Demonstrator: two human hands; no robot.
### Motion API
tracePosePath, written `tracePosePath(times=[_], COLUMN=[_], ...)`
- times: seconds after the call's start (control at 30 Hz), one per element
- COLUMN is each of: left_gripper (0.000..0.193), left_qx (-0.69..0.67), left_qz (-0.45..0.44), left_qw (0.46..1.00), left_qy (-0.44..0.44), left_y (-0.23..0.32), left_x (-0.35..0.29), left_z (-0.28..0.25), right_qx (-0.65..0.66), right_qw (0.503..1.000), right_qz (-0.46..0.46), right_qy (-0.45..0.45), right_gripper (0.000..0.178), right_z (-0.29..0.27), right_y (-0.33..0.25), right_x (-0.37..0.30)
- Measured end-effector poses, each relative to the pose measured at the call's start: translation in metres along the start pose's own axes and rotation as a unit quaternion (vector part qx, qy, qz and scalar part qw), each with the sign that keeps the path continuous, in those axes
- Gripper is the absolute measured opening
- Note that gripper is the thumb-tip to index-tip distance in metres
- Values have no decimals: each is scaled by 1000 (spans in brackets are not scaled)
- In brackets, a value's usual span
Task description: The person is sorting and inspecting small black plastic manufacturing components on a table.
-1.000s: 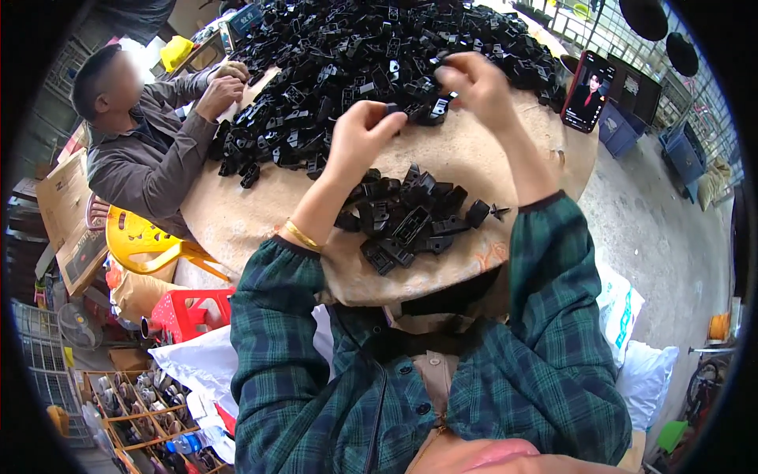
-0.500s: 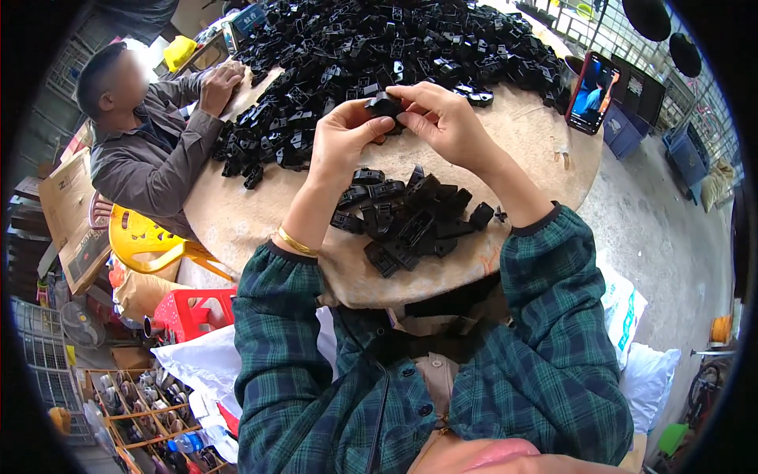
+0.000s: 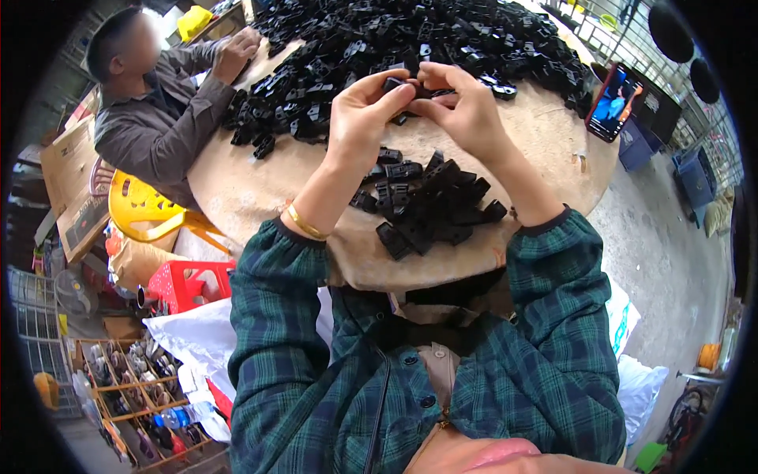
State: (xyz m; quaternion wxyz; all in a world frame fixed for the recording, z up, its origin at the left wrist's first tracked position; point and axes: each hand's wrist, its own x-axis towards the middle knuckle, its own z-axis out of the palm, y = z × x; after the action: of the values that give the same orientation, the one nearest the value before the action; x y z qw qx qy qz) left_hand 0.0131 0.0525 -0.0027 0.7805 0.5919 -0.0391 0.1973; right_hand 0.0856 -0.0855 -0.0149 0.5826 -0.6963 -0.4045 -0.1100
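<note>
Over the table, my left hand [image 3: 359, 118] pinches a small black plastic part [image 3: 392, 83] between thumb and fingers. My right hand [image 3: 466, 114] meets it from the other side, thumb and fingertips closed at the part's right end. Fingers cover much of the part, so its exact kind does not show. Below my hands, near the table's front edge, lies a small heap of black plastic parts [image 3: 430, 201]. Beyond my hands a far larger pile of similar black parts [image 3: 347, 47] spreads over the table.
The round table [image 3: 553, 150] has a tan cover. At its left sits a co-worker [image 3: 158, 110], hands at the pile's edge. A phone [image 3: 614, 103] stands upright at the right edge. A yellow chair [image 3: 150, 209], red stool [image 3: 185, 284] and white sacks [image 3: 197, 340] are around me.
The view has shifted slightly. Both hands still meet at the black part; my right fingers have changed position, with the index finger lifted a little and the hand turned.
</note>
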Motion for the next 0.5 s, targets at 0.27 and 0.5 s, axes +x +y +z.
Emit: tracePosePath(times=[0.27,0.5], left_gripper=[49,49], left_qx=[376,657], left_qz=[159,-74], left_qw=[910,726], left_qy=[-78,-188], left_y=[31,44], left_x=[9,-6], left_z=[-37,-78], right_qx=[80,-97], right_qw=[983,926], right_qz=[99,67], right_qy=[-135,-360], right_gripper=[21,27], right_z=[-13,-21], right_y=[17,23], right_x=[3,-3])
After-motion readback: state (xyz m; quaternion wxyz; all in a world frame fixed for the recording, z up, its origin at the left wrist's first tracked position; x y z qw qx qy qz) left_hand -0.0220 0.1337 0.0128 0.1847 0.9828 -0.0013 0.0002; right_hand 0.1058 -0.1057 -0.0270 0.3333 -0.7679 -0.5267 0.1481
